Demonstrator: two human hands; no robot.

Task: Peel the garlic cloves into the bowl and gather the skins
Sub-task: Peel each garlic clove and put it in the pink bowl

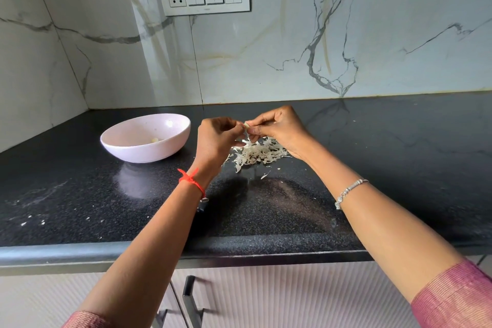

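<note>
Now pinching a small pale garlic clove (pixel 246 125) between left hand (pixel 215 138) and right hand (pixel 277 130), both close together above the heap of white papery skins (pixel 258 153) on the black speckled tabletop (pixel 372 168). Leftward, nearer the left hand: round pale-pink bowl (pixel 149 152), for the drop.
</note>
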